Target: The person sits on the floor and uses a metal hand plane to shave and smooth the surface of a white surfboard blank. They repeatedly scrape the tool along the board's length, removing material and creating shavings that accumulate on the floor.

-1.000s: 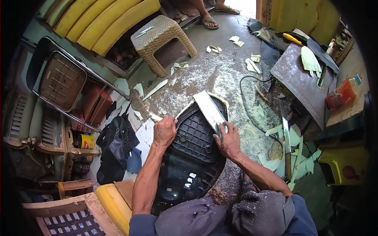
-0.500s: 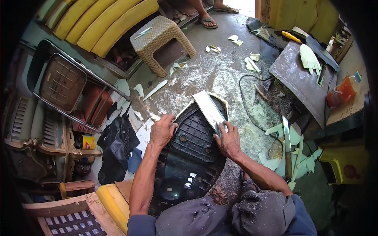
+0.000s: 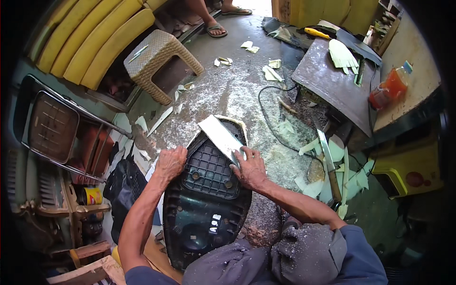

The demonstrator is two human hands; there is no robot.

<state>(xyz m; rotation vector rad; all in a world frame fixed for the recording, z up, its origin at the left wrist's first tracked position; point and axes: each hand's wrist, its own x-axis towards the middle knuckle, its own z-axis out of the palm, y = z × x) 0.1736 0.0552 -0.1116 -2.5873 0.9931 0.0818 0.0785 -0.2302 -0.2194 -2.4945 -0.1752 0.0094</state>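
A black plastic motorcycle seat base point(image 3: 204, 209) lies underside up against my lap. Its narrow end points away from me, and pale foam point(image 3: 236, 122) shows around that rim. My left hand point(image 3: 170, 165) is closed on the base's left edge, with the fingertips partly hidden. A flat white strip point(image 3: 220, 137) slants across the narrow end. At the strip's near end, my right hand point(image 3: 250, 169) is closed on it, its fingers pressing there and against the right edge of the base.
Pale scraps and white dust cover the floor point(image 3: 237, 90). To the right lie a long knife point(image 3: 328, 161), a black cable point(image 3: 266, 116) and a grey board point(image 3: 323, 76). A woven-pattern stool point(image 3: 161, 57) stands at far left. Another person's sandalled foot point(image 3: 217, 31) is beyond it.
The whole view has swung to the right, so everything sits further left in the picture. Both hands keep their places on the seat base and the strip.
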